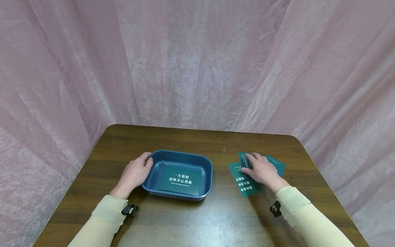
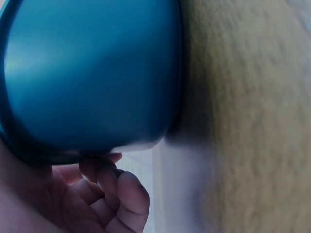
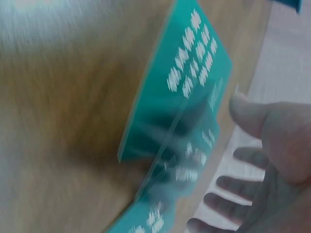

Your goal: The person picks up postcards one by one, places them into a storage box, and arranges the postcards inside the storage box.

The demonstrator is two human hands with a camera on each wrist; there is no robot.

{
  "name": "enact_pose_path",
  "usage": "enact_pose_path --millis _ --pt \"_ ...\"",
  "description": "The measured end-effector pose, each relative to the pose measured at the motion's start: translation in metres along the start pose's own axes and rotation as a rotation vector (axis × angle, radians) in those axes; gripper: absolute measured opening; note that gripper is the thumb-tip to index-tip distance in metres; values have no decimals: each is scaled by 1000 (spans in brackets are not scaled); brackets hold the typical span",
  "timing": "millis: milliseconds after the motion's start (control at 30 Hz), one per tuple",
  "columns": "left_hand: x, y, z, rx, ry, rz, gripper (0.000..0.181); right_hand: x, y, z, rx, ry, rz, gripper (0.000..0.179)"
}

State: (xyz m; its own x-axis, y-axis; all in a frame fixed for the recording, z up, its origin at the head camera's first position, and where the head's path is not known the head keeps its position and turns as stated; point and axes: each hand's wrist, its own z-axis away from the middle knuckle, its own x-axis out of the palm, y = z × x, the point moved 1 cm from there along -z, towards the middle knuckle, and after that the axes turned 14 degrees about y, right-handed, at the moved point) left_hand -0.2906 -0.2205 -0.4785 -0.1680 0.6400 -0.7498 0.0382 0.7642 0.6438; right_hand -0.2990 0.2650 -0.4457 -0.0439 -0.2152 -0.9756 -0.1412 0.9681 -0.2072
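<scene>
Green cards (image 1: 247, 183) with white lettering lie fanned and overlapping right of centre in the head view. Over them is the right hand (image 1: 263, 170), its grip wide, thumb and fingers spread; whether it touches them cannot be told. Left of centre, another green card (image 1: 180, 181) lies flat inside a blue tray (image 1: 179, 155). The left hand (image 1: 137, 171) has a narrow grip, holding the tray's upper-left rim. Beneath is a brown wooden tabletop (image 1: 172, 219); a pink curtain (image 1: 197, 68) fills the upper frame.
</scene>
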Motion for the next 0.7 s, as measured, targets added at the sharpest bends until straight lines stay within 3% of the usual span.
enact_pose_path --millis 100,367,700 --pt "-1 1 0 -5 -2 2 48 -9 10 -4 86 6 30 77" --pt "0 0 -1 -5 -1 -3 48 -20 33 -8 164 -78 72 80" --pt "-2 2 0 -18 -12 -5 48 -9 68 -5 306 -158 184 81"
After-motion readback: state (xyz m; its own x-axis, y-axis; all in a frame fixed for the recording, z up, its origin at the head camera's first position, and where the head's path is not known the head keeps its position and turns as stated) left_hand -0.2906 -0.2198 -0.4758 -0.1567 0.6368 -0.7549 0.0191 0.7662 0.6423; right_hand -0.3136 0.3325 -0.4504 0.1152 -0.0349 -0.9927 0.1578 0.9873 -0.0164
